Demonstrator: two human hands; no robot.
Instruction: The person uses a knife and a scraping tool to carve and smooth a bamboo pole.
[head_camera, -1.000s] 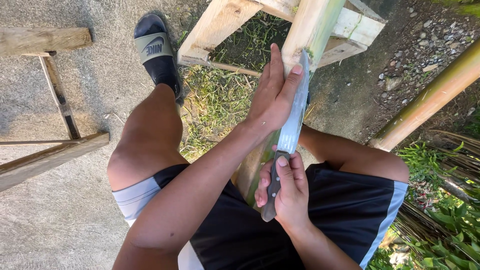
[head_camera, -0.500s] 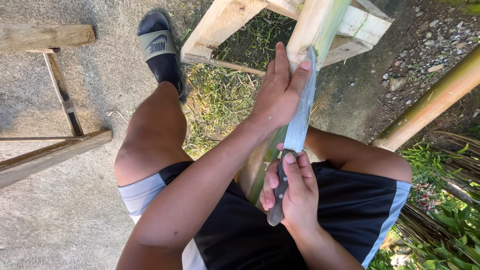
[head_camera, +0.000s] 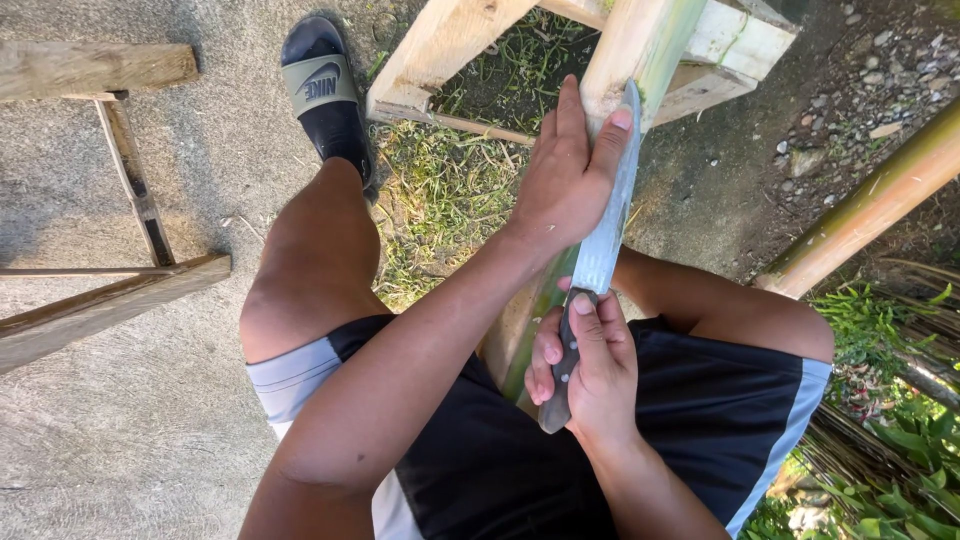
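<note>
you are gripping the dark handle of the long knife (head_camera: 600, 255) with your right hand (head_camera: 592, 372), fingers wrapped tight around it and the thumb lying along the top near the blade. your left hand (head_camera: 565, 175) is pressing flat, fingers together and extended, against the back of the blade near its tip. the knife is lying lengthwise along the bamboo pole (head_camera: 640, 45), which is running from between your knees up to the wooden frame (head_camera: 450, 50) at the top of the view. compared with the picture one second ago, the blade and both hands are sitting slightly further up the pole toward the frame, and your left palm is lying more fully over the spine; judged from this, you are pushing the edge along the pole in a shaving or splitting stroke, and the stroke is partway through. your left foot in the black sandal (head_camera: 325, 85) is resting on the concrete (head_camera: 120, 420) beside the grass. a second bamboo pole (head_camera: 870, 205) is lying at an angle on your right. the cutting edge itself is hidden against the pole, so how deep it is biting cannot be told. the lower end of the pole is hidden behind your forearm and shorts, and the frame is cut off by the top edge.
</note>
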